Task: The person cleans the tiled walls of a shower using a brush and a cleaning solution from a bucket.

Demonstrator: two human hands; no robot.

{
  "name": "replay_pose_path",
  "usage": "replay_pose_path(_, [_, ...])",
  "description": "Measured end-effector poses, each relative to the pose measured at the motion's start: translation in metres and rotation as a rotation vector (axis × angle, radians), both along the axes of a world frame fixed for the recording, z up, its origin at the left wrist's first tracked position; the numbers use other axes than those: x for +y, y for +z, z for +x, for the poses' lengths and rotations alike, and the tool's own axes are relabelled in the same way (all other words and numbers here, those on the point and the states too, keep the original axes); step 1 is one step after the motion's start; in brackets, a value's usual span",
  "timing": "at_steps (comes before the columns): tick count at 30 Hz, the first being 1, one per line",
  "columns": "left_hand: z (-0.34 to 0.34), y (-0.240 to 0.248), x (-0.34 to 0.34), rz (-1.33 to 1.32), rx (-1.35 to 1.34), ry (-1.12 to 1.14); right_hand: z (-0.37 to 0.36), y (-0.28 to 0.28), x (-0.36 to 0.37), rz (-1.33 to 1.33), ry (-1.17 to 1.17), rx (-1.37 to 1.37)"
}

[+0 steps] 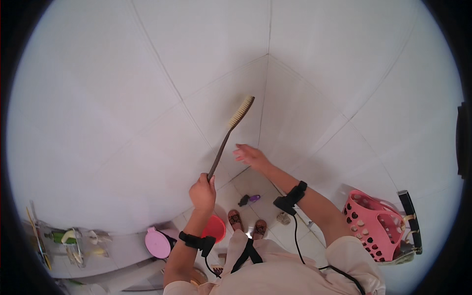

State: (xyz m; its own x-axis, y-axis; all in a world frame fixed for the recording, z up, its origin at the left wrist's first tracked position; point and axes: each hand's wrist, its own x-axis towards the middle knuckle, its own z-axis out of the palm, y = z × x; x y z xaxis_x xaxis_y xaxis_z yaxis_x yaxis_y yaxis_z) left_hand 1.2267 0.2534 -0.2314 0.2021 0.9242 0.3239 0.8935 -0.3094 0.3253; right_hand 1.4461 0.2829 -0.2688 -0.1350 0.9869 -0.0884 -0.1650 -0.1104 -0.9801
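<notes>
Overhead, one brush (231, 132), two hands: left (203, 192), right (250, 156).

The white tiled walls (147, 73) are being lit brightly and evenly; tile lines are being bent by fisheye distortion, and the rim is being blacked out.

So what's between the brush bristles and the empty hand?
Nothing but bare white wall tile. The head view shows the brush, held by the left hand, apart from the open right hand.
</notes>
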Motion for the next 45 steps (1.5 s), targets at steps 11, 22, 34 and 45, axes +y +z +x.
replay_pose_path(11, [-0.013, -0.049, -0.097, -0.36, -0.118, -0.106, -0.065, -0.028, -0.055, -0.136, 0.285, 0.391])
replay_pose_path(22, [-0.148, -0.13, -0.066, -0.61, -0.492, 0.132, -0.006, -0.092, -0.084, -0.222, 0.448, -0.054])
replay_pose_path(34, [-0.276, -0.347, -0.014, -1.166, -0.745, 0.437, -0.169, -0.276, -0.14, -0.198, 0.684, -0.661])
replay_pose_path(45, [-0.348, -0.586, -0.034, -0.956, 0.048, 0.247, -0.333, -0.512, -0.156, -0.041, 0.794, -1.182])
